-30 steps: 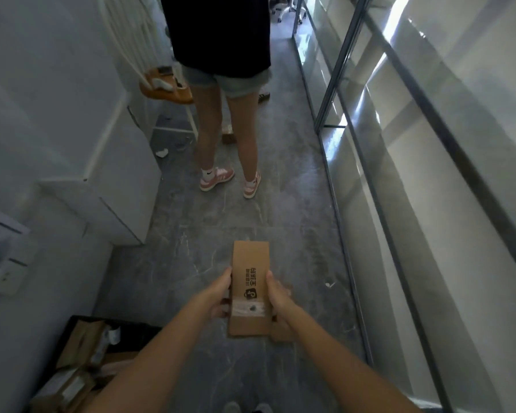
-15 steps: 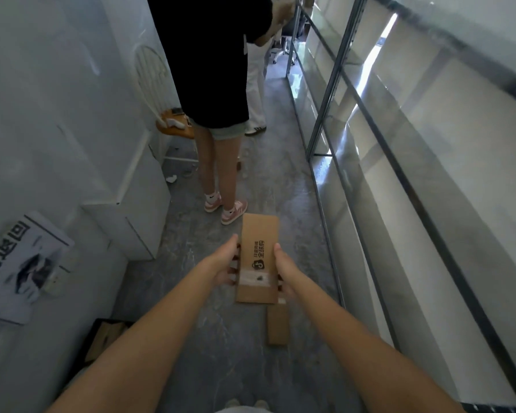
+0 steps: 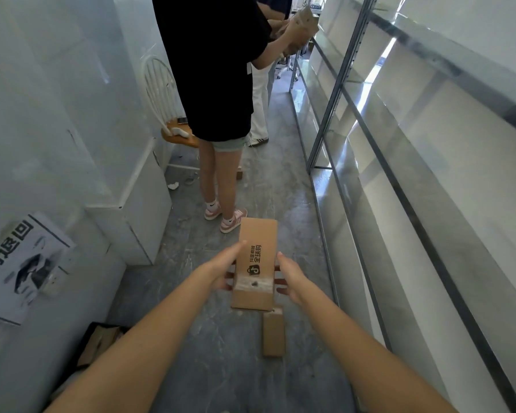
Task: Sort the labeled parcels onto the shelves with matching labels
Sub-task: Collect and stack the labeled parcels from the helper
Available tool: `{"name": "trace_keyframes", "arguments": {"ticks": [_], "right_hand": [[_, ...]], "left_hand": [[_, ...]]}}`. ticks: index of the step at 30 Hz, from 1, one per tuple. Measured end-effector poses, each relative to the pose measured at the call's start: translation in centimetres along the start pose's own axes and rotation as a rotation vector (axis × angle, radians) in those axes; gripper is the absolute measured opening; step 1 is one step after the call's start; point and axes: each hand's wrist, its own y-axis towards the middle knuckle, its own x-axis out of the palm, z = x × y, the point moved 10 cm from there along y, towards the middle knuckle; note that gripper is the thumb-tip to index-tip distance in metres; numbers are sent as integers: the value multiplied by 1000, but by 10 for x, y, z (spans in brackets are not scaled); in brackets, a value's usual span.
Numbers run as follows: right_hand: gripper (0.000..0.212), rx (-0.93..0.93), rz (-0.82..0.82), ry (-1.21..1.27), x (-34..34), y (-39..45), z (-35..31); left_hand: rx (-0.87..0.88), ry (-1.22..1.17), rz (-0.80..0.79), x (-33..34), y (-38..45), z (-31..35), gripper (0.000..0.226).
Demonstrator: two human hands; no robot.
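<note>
Parcel [image 3: 257, 263] of brown cardboard sits between left hand [image 3: 221, 271] and right hand [image 3: 291, 277], fingers clamped on its long edges, above the floor [image 3: 221, 353].

I read "全球购" beside a black bag logo on the cardboard parcel [image 3: 257, 263]; the wall poster [image 3: 21, 269] shows "回", remainder illegible.

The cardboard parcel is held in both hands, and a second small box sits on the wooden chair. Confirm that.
Not quite. The cardboard parcel is between the left hand and right hand, but the head view shows the second small box lying on the floor.
</note>
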Motion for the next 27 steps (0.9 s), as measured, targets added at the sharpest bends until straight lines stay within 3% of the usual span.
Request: {"name": "trace_keyframes", "arguments": {"ticks": [4, 10, 14, 17, 19, 20, 22, 24, 27], "right_hand": [[42, -28, 1, -30, -6, -3, -8], [108, -40, -33, 73, -1, -3, -16], [86, -116, -83, 86, 5, -7, -26], [105, -126, -35, 103, 5, -4, -26], [116, -126, -27, 126, 6, -3, -25], [111, -130, -20, 125, 5, -5, -27], [83, -155, 1, 115, 2, -14, -32], [54, -158, 52, 117, -6, -13, -33], [45, -145, 109, 145, -16, -14, -33]], "left_hand": [[74, 128, 92, -6, -2, 7, 90], [63, 69, 75, -2, 1, 7, 105], [108, 15, 137, -5, -4, 15, 90], [153, -4, 158, -6, -5, 21, 91], [182, 14, 195, -13, -5, 25, 104], [192, 17, 213, -19, -2, 25, 111], [202, -6, 205, -23, -1, 24, 114], [206, -23, 181, -20, -12, 27, 89], [229, -34, 162, -17, -19, 31, 55]]}}
